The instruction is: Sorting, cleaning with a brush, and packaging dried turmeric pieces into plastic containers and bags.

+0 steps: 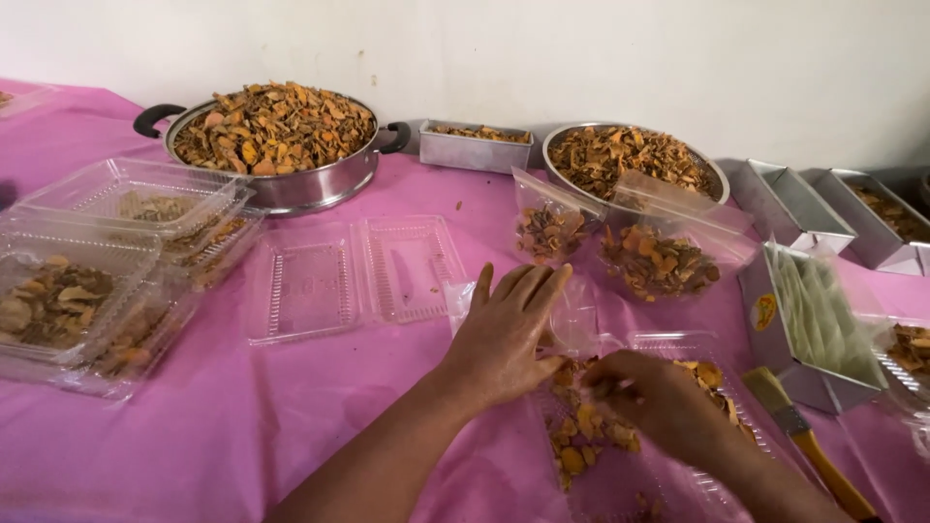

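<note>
Right hand: the right hand [651,399] is nearest the camera, curled palm-down over the dried slices [581,434], fingertips bunched together as if pinching a few pieces; the motion blur hides exactly what they grip.
Dried slices: orange-brown, thin, brittle-looking chips heaped in the clear plastic tray [647,475], directly under the right fingers and just right of the left wrist.
Clear plastic tray: shallow, thin-walled, ribbed, transparent; its long axis runs from the near right edge up toward the left hand.
Left hand: the left hand [504,337] lies flat, fingers straight and close together, pointing away, pressing on a small clear bag [572,315] at the tray's far-left corner; it holds nothing between the fingers.
Nearer hand: the right hand sits on the slices; the left hand is just beside them.
Brush: a yellow-handled brush [804,436] lies on the pink tablecloth [291,416], right of the tray, apart from both hands.
Open clamshell: an empty clear hinged box [354,276] lies flat to the left of the left hand.
Filled boxes: stacked clear boxes [107,271] of slices stand far left.
Bags: two filled clear bags [620,247] sit beyond the hands.
Far pans: a handled steel pot [276,145] and a round steel bowl [635,160], both heaped with slices, stand against the wall.
</note>
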